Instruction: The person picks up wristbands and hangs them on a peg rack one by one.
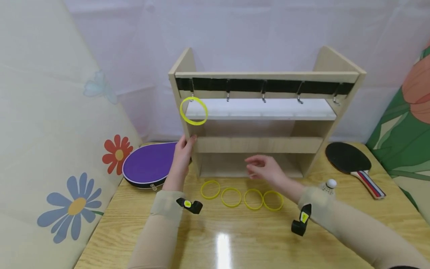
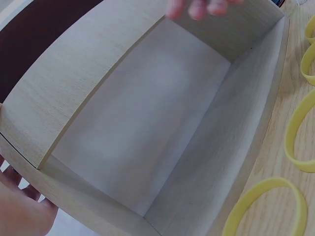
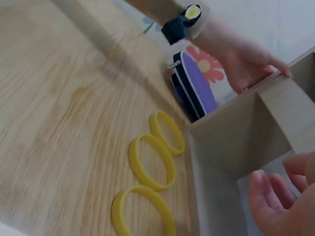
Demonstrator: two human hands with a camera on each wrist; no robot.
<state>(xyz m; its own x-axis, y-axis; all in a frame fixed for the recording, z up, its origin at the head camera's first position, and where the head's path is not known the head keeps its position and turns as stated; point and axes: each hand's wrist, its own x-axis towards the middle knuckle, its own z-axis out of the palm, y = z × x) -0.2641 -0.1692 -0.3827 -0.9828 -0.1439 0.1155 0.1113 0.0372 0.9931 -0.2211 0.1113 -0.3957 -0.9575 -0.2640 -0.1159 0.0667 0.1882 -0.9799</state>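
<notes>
My left hand (image 1: 182, 155) grips the left side panel of a wooden shelf unit (image 1: 258, 145), with the thumb at the panel's front edge; in the left wrist view its fingers (image 2: 30, 192) lie along the outer side. In front of the bottom compartment hovers my right hand (image 1: 267, 170), fingers loosely bent and holding nothing. A yellow ring (image 1: 194, 123) hangs from the leftmost metal hook on the unit's black strip (image 1: 246, 85). Several more yellow rings lie in a row on the table before the unit, among them one ring (image 3: 133, 162) seen in the right wrist view.
Left of the unit lies a purple paddle case (image 1: 147, 164). To the right are a black table tennis paddle (image 1: 347, 157) and a shuttlecock (image 1: 330, 184) beside my right forearm. Several other hooks along the strip carry nothing. A pale curtain (image 1: 255, 33) hangs behind.
</notes>
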